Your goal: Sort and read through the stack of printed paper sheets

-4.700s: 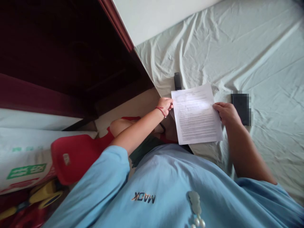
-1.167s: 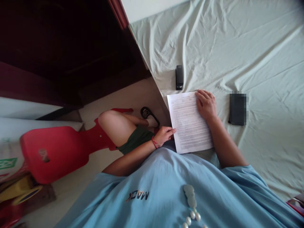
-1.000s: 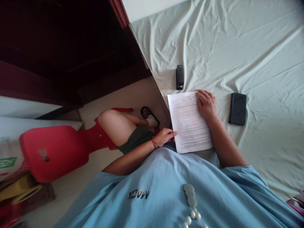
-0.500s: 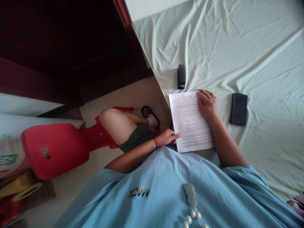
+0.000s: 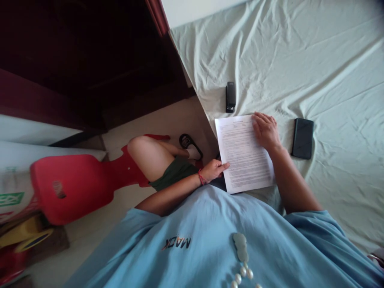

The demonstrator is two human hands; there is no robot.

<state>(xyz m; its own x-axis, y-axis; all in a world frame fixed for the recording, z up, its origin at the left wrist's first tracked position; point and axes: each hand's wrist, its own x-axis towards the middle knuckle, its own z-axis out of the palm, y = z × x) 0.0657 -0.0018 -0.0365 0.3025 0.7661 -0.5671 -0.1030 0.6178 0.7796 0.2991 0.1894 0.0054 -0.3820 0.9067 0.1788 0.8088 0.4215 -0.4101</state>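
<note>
A stack of printed paper sheets (image 5: pixel 243 156) lies at the near edge of the cloth-covered surface, its lower left part reaching past the edge. My left hand (image 5: pixel 213 170), with a red string bracelet at the wrist, pinches the left edge of the sheets. The thumb rests on top and the other fingers are under the paper. My right hand (image 5: pixel 266 129) lies open over the upper right edge, its fingers stretched and the palm down. Just beyond the top of the sheets is a black stapler (image 5: pixel 230 97). To the right of my right hand lies a black smartphone (image 5: pixel 303 138).
A wrinkled pale green cloth (image 5: pixel 300 72) covers the surface. On the left stand a red plastic chair (image 5: pixel 72 188) and a dark wooden cabinet (image 5: pixel 75 60). A yellow object (image 5: pixel 27 234) is at the lower left.
My left hand has slid slightly up along the paper's left edge. My right hand has shifted a little to the right on the sheets. The stapler and smartphone stay in place.
</note>
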